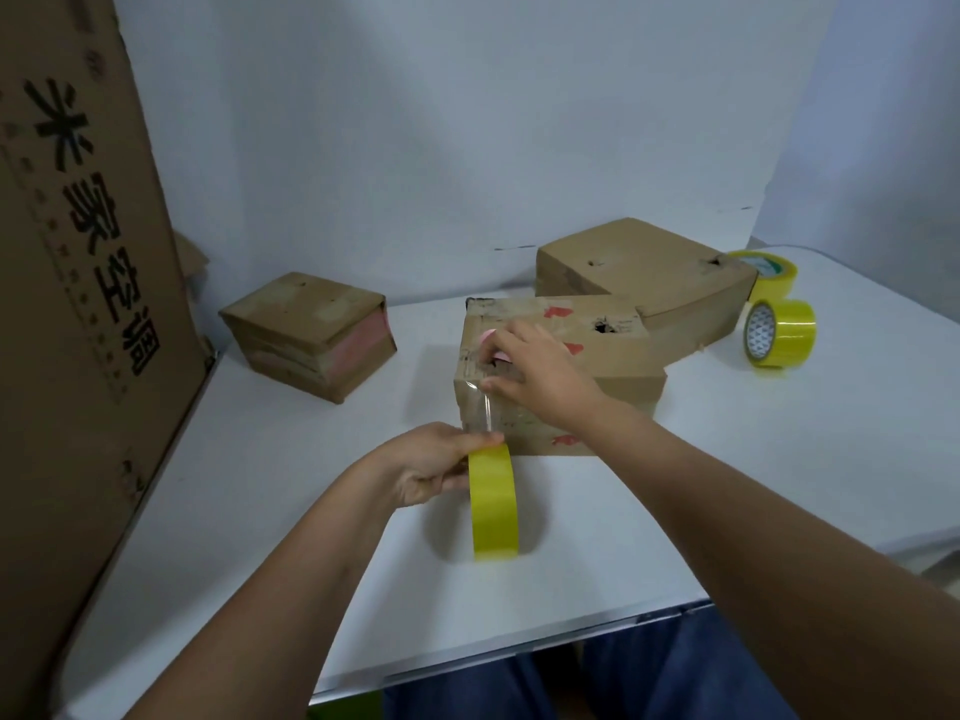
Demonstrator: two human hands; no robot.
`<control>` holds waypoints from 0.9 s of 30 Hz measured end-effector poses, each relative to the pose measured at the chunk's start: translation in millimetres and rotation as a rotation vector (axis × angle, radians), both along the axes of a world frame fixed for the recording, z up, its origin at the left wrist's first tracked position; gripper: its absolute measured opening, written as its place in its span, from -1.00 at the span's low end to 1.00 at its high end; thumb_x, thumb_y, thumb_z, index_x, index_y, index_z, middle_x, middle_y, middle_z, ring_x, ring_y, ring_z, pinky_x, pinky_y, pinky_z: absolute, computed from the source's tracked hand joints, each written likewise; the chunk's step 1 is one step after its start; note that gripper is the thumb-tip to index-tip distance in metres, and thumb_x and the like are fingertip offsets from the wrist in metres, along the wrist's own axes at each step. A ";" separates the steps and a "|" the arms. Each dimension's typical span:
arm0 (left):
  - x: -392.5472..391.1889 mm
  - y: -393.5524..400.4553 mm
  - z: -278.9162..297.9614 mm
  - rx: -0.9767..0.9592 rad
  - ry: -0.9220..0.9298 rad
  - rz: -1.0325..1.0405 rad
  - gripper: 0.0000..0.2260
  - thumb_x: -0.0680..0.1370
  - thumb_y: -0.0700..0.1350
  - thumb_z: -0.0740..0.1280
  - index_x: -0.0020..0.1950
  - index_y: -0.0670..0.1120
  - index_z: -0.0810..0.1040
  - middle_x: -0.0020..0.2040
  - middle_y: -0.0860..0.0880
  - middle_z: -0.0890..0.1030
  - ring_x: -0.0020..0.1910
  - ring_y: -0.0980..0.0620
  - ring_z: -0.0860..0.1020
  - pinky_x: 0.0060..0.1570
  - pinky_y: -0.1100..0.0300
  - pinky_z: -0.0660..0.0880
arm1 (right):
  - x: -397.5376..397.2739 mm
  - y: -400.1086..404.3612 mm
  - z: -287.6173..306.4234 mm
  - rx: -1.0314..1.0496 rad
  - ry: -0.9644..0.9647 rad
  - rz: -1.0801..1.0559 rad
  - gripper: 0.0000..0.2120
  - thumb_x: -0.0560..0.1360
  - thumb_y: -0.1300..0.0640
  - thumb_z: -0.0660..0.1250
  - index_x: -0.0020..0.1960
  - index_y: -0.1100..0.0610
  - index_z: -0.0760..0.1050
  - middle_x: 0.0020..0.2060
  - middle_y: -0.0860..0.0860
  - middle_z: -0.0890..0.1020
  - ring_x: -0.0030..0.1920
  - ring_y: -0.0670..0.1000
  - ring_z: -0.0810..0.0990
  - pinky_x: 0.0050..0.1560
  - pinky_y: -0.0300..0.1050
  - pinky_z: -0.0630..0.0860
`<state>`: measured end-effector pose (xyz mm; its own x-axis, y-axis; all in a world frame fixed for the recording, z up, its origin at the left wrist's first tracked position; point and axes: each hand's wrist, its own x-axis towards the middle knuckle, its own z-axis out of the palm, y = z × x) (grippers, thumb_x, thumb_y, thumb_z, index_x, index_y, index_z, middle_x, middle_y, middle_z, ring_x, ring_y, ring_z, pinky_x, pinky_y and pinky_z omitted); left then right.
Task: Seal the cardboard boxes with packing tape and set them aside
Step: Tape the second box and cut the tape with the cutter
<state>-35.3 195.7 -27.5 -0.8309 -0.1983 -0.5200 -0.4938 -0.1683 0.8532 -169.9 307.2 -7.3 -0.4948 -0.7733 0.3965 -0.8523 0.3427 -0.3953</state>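
While the yellow tape roll (493,504) is gripped on edge in the left hand (434,467), just in front of the middle cardboard box (558,376), a clear strip of tape (485,407) is run from the roll up the box's near face to its top edge. The strip is pinned there by the fingers of the right hand (540,374), which is spread over the top corner; nothing is enclosed by it. The strip appears only partly stuck down, so sealing is judged to be under way and not finished. Several faults are possible from here. If the roll is pulled off line, the strip may be twisted or folded onto itself. If pressure from the right hand is eased too soon, the stuck end may be peeled away. If the roll is pulled hard toward the body, the light box may be dragged along the white table (779,459). A torn hole (604,325) is seen in the box top, and weak board there may give under pressure. Room for moving is open in front of the box, up to the table's near edge. To the right, the larger box (649,267) touches the middle box, and two spare tape rolls (779,332) stand beyond it. To the left, a smaller box (306,335) stands well apart, with a tall printed carton (78,304) at the table's left edge.
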 end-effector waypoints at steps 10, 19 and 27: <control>5.1 10.6 -12.8 -0.023 0.155 0.172 -0.78 0.57 0.02 0.37 0.00 -0.13 0.52 -0.14 -0.12 0.63 -0.11 -0.07 0.61 -0.04 0.11 0.58 | 4.4 19.9 18.9 -0.263 -0.366 -0.015 -0.72 0.67 0.17 0.07 0.29 0.10 0.47 0.09 0.00 0.53 0.01 -0.12 0.57 0.04 -0.19 0.46; 7.8 12.3 -15.1 0.076 0.155 0.227 -0.76 0.58 -0.12 0.35 0.18 -0.23 0.53 0.02 -0.25 0.65 0.05 -0.19 0.61 0.28 -0.11 0.48 | 22.2 42.5 24.5 -0.006 -0.252 -0.016 -0.91 0.57 0.12 0.26 0.06 0.08 0.46 -0.12 -0.04 0.53 -0.15 -0.07 0.45 -0.16 -0.11 0.34; 11.6 15.2 -14.6 0.064 0.195 0.224 -0.70 0.55 -0.12 0.37 0.21 -0.25 0.51 0.02 -0.26 0.63 0.03 -0.21 0.59 0.28 -0.19 0.46 | 36.2 29.4 19.5 0.172 -0.048 0.100 -0.88 0.54 0.08 0.27 0.05 0.06 0.51 -0.03 0.02 0.60 0.07 0.04 0.37 0.10 0.05 0.38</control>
<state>-23.7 210.9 -42.1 -0.8555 -0.3602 -0.3719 -0.2658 -0.3108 0.9126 -133.6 336.6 12.2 -0.4272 -0.8738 0.2321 -0.8669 0.3230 -0.3795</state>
